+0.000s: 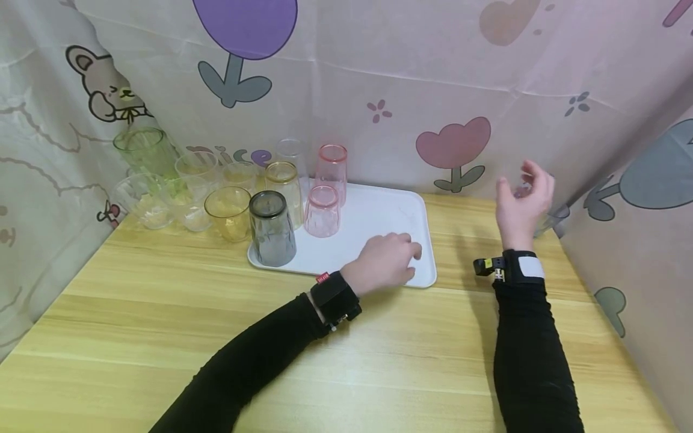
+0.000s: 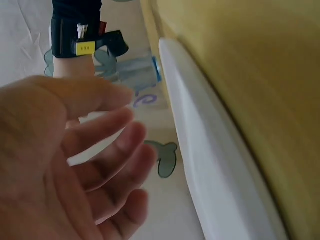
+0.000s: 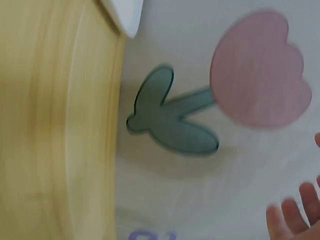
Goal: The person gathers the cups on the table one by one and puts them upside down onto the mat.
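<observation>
Right half of the white tray lies bare – upturned cups crowd its left end and beyond

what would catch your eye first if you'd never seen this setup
Probably the cluster of coloured cups at the far left of the wooden table, some upside down on the white tray. Next, the two hands: the left hand rests on the tray's near edge, while the right hand is raised, open, holding nothing.
</observation>
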Motion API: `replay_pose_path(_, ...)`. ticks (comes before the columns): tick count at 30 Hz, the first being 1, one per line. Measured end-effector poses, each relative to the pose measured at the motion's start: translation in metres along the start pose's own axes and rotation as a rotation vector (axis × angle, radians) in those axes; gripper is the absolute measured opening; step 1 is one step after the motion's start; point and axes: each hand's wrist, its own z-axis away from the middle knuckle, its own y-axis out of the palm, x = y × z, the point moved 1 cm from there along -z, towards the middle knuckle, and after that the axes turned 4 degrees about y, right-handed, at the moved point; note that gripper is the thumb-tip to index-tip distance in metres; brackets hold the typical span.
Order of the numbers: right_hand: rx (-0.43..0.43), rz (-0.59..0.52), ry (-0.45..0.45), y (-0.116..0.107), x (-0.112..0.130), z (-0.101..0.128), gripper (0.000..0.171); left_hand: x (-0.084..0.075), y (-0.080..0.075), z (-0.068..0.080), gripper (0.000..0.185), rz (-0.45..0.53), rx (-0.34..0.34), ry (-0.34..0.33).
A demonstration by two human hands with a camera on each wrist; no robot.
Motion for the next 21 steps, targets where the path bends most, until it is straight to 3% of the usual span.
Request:
replay_pose_path(3,-0.067,0.054,0.089,-0.014,-0.01,-0.008,0.06,-0.004,0.006,0.001,0.028,0.004,0.079,0.033)
replay_pose_path(7,-0.078,0.073,0.236,-0.031,-0.025,-0.013,0.085,-0.007,0.01,0.005,0.023,0.018,0.124,0.054)
replay_pose_path(15,0.028,-0.099,0.607,-0.048,-0.049,-0.019,0.123,-0.007,0.014,0.006,0.027,0.039,0.154,0.06)
replay_pose_path(21,0.041,-0.15,0.708,-0.049,-0.069,-0.025,0.131,-0.009,0.015,0.006,0.031,0.044,0.16,0.051)
